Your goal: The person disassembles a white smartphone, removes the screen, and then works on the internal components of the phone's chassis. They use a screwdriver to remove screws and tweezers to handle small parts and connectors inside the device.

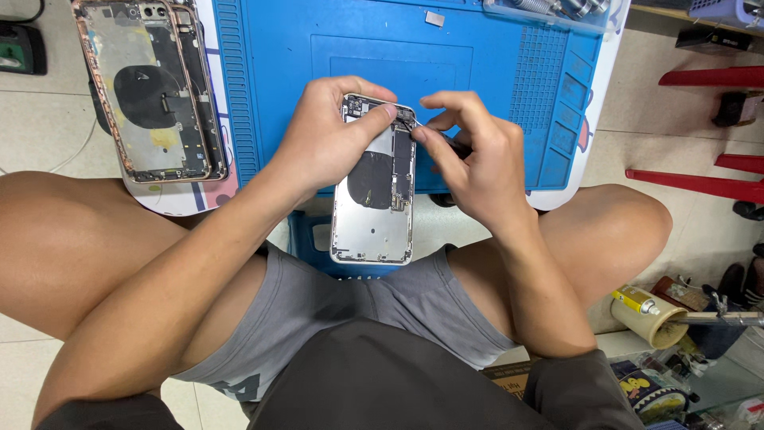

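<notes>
Left hand (322, 139) grips open phone shell (374, 187) (upper edge); right hand (469, 155) at top.

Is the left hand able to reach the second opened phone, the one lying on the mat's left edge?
Probably yes, but not right now: the left hand is holding the silver phone housing. The other opened phone lies uncovered on that side, nothing between.

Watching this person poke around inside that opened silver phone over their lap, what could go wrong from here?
1. The silver phone housing sticks out past the blue mat's edge, pinned only by the left hand; it might tip into the lap.
2. The right hand works a thin dark tool near the top corner; a slip could scratch parts inside.
3. Any small freed part could fall between the knees to the floor.
</notes>
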